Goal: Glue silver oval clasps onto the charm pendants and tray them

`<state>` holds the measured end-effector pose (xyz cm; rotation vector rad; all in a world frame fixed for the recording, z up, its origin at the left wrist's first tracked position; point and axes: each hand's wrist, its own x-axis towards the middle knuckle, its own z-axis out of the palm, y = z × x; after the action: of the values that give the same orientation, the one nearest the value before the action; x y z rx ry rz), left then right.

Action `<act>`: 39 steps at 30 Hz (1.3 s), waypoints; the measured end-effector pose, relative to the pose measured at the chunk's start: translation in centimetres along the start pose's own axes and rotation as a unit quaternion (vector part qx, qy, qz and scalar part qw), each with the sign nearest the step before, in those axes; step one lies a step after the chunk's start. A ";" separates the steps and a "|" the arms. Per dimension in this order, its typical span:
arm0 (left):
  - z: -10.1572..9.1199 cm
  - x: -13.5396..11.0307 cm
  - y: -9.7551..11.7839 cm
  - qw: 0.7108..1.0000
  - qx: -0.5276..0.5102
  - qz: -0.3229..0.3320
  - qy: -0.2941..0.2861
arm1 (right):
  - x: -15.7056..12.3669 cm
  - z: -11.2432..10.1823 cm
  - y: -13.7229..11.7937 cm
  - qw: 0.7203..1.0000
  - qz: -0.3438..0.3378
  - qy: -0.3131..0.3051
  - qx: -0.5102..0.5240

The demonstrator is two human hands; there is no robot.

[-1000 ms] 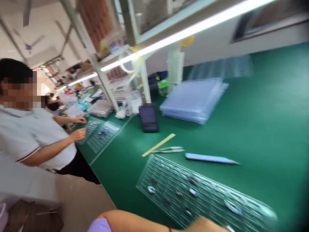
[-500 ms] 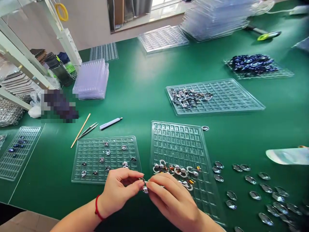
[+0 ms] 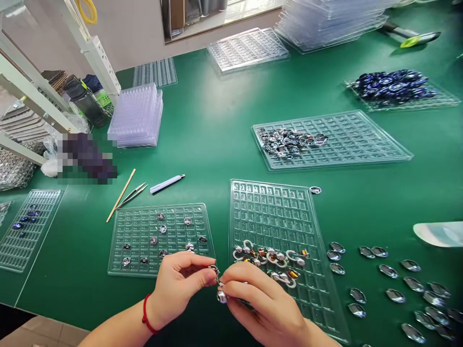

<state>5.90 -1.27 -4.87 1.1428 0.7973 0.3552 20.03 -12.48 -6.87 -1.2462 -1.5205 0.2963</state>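
Observation:
My left hand (image 3: 181, 282) pinches one end of a small silvery jewellery piece (image 3: 222, 295) between thumb and fingertips. Bunched around its other side are the fingers of my right hand (image 3: 262, 299), a shiny rounded part hanging below them. Its exact kind is hard to make out. Just beyond the right hand, a clear compartment tray (image 3: 269, 207) holds a heap of similar pieces (image 3: 277, 260) with white curved parts and amber stones. Beyond the left hand, another compartment tray (image 3: 137, 226) carries scattered small stones (image 3: 154, 240).
Loose faceted stones (image 3: 396, 295) lie at the right on the green table (image 3: 202, 125). A wooden stick (image 3: 121, 195), tweezers (image 3: 130, 195) and a pale pen-like tool (image 3: 167, 184) lie at left. Farther back are a tray of silvery stones (image 3: 289, 142), dark blue stones (image 3: 394, 87) and stacked trays (image 3: 133, 115).
The fingertips have shifted slightly, and more of the silvery piece shows between the hands, its rounded part lower. The view has turned a little to the left.

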 end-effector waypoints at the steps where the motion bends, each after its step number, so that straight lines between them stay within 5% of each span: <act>1: 0.0 0.0 0.0 1.000 0.006 0.000 0.001 | 0.0 0.0 0.0 1.000 0.001 -0.001 0.008; 27: -0.3 0.0 -0.4 0.987 0.158 0.031 -0.016 | -0.1 -0.3 0.6 0.994 -0.006 -0.003 -0.105; 39: 0.0 0.1 -0.3 0.973 0.210 0.100 -0.018 | 0.3 -0.4 0.2 0.992 -0.026 -0.006 -0.126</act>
<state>5.87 -1.34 -5.20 1.6285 0.7454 0.3390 20.50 -12.33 -6.70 -1.4002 -1.6347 0.0786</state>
